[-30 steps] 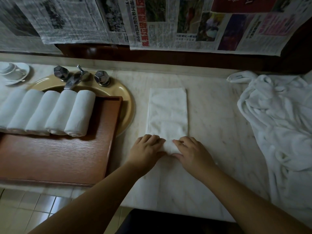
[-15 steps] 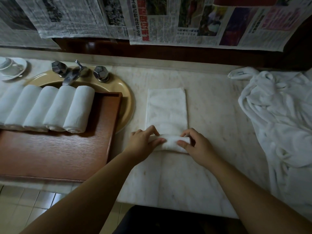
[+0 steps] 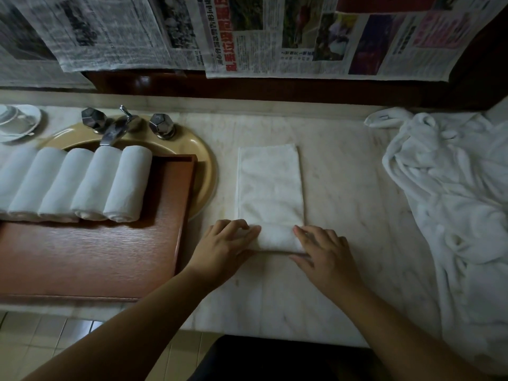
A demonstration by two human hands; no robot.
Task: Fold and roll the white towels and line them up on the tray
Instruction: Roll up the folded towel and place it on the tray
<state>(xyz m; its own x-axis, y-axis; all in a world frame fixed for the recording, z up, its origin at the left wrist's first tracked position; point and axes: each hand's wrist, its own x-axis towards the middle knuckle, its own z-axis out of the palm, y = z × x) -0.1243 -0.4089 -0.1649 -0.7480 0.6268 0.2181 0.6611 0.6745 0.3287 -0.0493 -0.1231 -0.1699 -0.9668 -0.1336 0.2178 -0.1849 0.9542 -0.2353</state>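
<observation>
A white towel (image 3: 270, 185), folded into a long strip, lies on the marble counter (image 3: 343, 174). Its near end is rolled into a short roll (image 3: 277, 239). My left hand (image 3: 225, 244) grips the roll's left end, fingers curled over the top and thumb at the near side. My right hand (image 3: 325, 251) holds the right end, fingers laid over it and thumb along its near edge. To the left, a wooden tray (image 3: 96, 257) carries several rolled white towels (image 3: 126, 185) side by side along its far edge.
A heap of loose white towels (image 3: 453, 202) covers the counter's right side. The tray rests over a tan sink (image 3: 204, 171) with a chrome faucet (image 3: 115, 127). A cup and saucer (image 3: 16, 122) stand far left. Newspapers (image 3: 275, 37) hang on the wall.
The roll has grown and moved a little farther up the strip. Both hands shifted outward from the roll's middle to its two ends.
</observation>
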